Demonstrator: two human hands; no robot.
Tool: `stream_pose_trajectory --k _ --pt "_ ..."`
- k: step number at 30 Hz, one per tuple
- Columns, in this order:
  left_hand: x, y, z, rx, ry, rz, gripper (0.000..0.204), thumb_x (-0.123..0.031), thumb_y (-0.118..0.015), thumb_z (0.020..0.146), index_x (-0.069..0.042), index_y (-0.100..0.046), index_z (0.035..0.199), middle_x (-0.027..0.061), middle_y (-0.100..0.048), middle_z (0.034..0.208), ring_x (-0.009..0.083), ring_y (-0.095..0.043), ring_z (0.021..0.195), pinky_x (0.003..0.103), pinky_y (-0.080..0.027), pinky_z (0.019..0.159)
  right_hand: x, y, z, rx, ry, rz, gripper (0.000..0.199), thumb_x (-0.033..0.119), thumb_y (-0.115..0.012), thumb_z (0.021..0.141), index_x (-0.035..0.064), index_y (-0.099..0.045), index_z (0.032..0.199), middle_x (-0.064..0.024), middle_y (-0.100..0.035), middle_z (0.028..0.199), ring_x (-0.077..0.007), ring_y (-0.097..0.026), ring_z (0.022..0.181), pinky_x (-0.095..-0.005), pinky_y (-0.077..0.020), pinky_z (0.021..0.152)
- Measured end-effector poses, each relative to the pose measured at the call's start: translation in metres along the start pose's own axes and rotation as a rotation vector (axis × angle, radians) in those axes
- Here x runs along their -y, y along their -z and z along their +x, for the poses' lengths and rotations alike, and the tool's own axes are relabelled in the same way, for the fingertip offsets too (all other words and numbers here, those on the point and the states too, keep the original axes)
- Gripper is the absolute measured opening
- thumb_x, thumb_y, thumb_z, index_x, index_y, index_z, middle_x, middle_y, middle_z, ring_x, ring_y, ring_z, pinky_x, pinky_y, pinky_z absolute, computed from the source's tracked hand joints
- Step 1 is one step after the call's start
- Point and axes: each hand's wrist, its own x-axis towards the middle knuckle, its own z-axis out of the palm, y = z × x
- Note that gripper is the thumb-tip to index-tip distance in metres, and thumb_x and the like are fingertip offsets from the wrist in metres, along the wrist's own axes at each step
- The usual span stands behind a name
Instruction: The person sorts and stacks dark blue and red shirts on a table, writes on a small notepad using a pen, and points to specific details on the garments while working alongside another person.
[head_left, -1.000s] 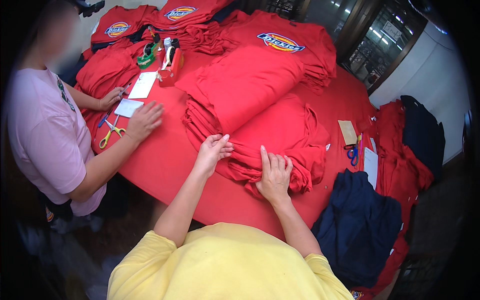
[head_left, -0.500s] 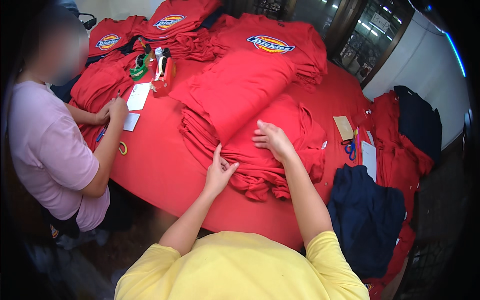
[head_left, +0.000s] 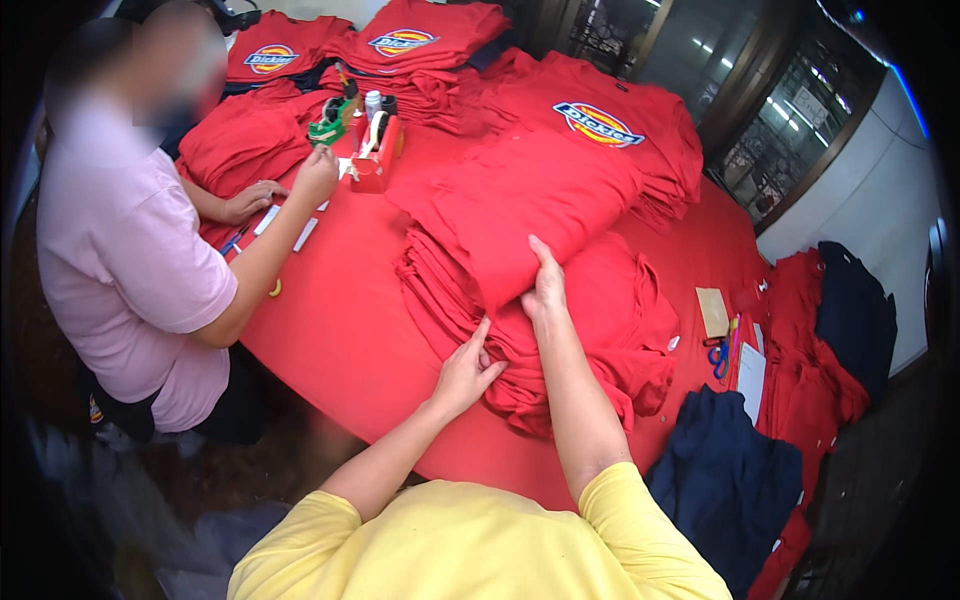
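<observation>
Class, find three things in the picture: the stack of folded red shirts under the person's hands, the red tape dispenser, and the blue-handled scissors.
stack of folded red shirts (head_left: 450, 300), head view, on its left edge layers.
red tape dispenser (head_left: 377, 160), head view, on its body.
blue-handled scissors (head_left: 719, 355), head view, on the handles.

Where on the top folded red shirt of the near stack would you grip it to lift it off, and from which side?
Probably by the near folded edge of the top shirt, from the person's side. That edge overhangs the near stack, and the right hand already pinches it there, while the left hand steadies the stack's left edge.
</observation>
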Motion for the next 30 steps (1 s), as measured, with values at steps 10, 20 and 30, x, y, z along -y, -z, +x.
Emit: stream_pose_trajectory --k 10,20,30 --pt "0.027 0.059 0.053 -0.494 0.357 -0.731 0.106 -0.030 -0.077 0.079 0.004 -0.003 0.148 0.0252 -0.019 0.151 0.0346 -0.027 0.139 0.041 -0.027 0.112 0.118 -0.015 -0.063 0.100 0.256 0.104 0.027 0.026 -0.062 0.085 0.0048 -0.058 0.102 -0.0062 -0.062 0.096 -0.0208 -0.061 0.088 -0.0343 -0.0496 0.082" --pt "0.009 0.027 0.110 -0.163 0.471 -0.979 0.027 -0.007 -0.070 0.080 0.008 -0.062 0.099 0.0114 -0.067 0.097 0.0185 -0.065 0.088 0.034 -0.052 0.078 0.215 0.027 -0.211 -0.034 0.522 0.010 0.034 0.030 -0.057 0.087 0.0033 -0.058 0.108 -0.0104 -0.061 0.112 -0.0238 -0.060 0.102 -0.0396 -0.0496 0.089" --pt "-0.038 0.162 0.149 -0.240 -0.059 -0.732 0.055 0.002 -0.067 0.071 0.000 -0.051 0.124 0.0089 -0.062 0.116 0.0223 -0.061 0.104 0.037 -0.047 0.094 0.226 0.060 -0.271 -0.050 0.496 0.011 0.045 0.033 -0.054 0.089 0.0007 -0.051 0.121 -0.0130 -0.059 0.117 -0.0256 -0.059 0.102 -0.0403 -0.0499 0.090"
